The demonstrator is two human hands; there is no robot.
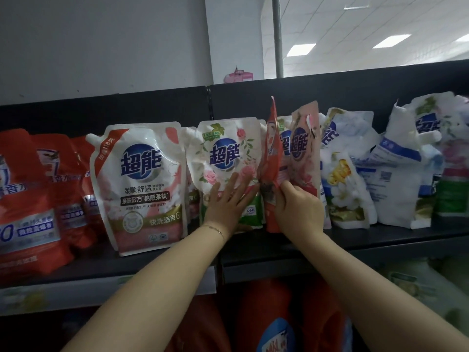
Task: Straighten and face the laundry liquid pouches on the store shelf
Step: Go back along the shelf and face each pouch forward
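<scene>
On the black shelf [380,237] red pouches [28,199] stand at 9 o'clock, then a white-and-pink pouch [142,189] and a rose-print pouch [228,153], both facing front. Toward 3 o'clock an edge-on red pouch [272,153] and a pink pouch [304,148] stand turned, beside crumpled white pouches [350,174].

Red pouches [33,199], white-and-pink rose-patterned pouch [228,158], black shelf [380,237].

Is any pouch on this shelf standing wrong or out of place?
Yes. The red pouch stands edge-on between the rose-print pouch and the pink pouch, away from the red pouches at far left. The right hand grips it.
</scene>
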